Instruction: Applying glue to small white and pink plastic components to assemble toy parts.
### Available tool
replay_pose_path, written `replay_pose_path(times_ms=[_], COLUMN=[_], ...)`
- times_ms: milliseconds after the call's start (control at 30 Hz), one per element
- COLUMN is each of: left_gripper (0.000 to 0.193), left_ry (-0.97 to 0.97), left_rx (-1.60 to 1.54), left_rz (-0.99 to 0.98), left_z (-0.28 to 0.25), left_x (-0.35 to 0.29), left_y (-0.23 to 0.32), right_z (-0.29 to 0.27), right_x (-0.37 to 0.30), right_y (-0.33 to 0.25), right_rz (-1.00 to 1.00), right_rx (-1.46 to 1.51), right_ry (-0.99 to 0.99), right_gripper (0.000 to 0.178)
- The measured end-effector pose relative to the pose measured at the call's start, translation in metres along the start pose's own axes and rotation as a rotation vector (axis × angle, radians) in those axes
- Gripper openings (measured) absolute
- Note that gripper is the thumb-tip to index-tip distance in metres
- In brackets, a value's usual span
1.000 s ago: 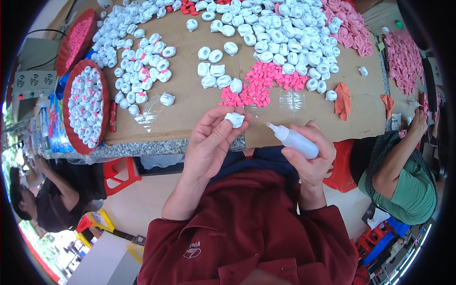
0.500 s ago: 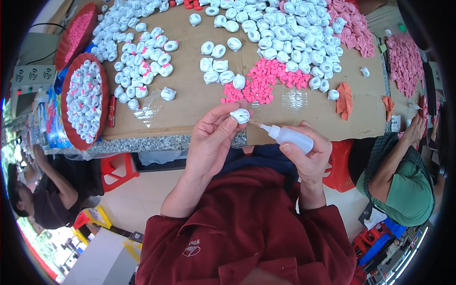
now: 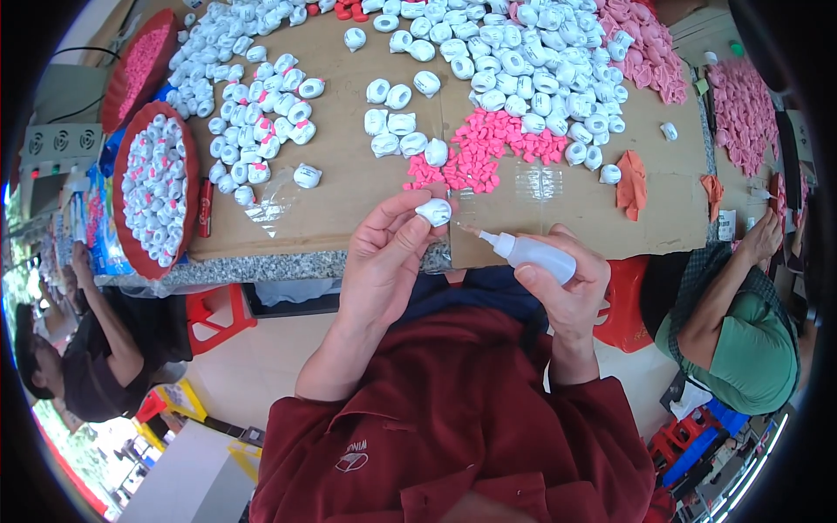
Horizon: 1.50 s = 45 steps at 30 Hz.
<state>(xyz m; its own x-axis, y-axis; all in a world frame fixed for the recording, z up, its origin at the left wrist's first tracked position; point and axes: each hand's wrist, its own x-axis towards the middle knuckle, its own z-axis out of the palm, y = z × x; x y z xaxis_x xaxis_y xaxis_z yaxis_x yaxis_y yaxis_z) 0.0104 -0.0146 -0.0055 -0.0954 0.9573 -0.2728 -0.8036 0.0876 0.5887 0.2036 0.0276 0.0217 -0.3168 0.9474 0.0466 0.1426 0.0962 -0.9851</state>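
Between the thumb and fingers of my left hand [image 3: 388,248] is a small white rounded piece [image 3: 434,212] with dark marks, held just past the table's near edge. My right hand [image 3: 571,279] grips a translucent white squeeze bottle [image 3: 542,257], tilted so its thin nozzle points left at the piece. A small gap lies between the nozzle tip and the piece, apparently with a fine strand in it. Just beyond my left hand lies a heap of small pink pieces [image 3: 475,157]. Several loose white pieces [image 3: 401,124] sit beside it.
A large pile of white pieces [image 3: 540,61] covers the far side of the cardboard-topped table [image 3: 349,205]. At left stand a red tray [image 3: 187,209] of white-and-pink pieces and a red marker [image 3: 206,207]. Orange scraps [image 3: 631,183] lie at right. Co-workers sit on both sides.
The nozzle tip has drawn back from the white piece, leaving a small gap. My left hand has shifted slightly left and turned the piece a little.
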Motion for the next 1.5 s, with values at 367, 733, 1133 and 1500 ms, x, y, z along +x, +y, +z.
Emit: replay_pose_path(times_ms=[367, 733, 1133, 1500], left_gripper=[0.024, 0.023, 0.023, 0.022], left_ry=[0.013, 0.03, 0.062, 0.053], left_rx=[0.055, 0.007, 0.153, 0.173], left_rz=[-0.034, -0.038, 0.0, -0.036], left_z=[-0.001, 0.0, -0.003, -0.001], left_x=[-0.001, -0.006, -0.018, -0.018], left_y=[-0.002, 0.002, -0.005, -0.012], right_z=[0.003, -0.005, 0.017, 0.006], right_x=[0.001, 0.0, 0.016, 0.07], right_y=[0.001, 0.002, 0.021, 0.029], right_rz=[0.019, 0.129, -0.068, -0.575], right_rx=[0.018, 0.155, -0.145, -0.745], right_ry=[0.025, 0.081, 0.005, -0.148], right_gripper=[0.03, 0.034, 0.027, 0.037])
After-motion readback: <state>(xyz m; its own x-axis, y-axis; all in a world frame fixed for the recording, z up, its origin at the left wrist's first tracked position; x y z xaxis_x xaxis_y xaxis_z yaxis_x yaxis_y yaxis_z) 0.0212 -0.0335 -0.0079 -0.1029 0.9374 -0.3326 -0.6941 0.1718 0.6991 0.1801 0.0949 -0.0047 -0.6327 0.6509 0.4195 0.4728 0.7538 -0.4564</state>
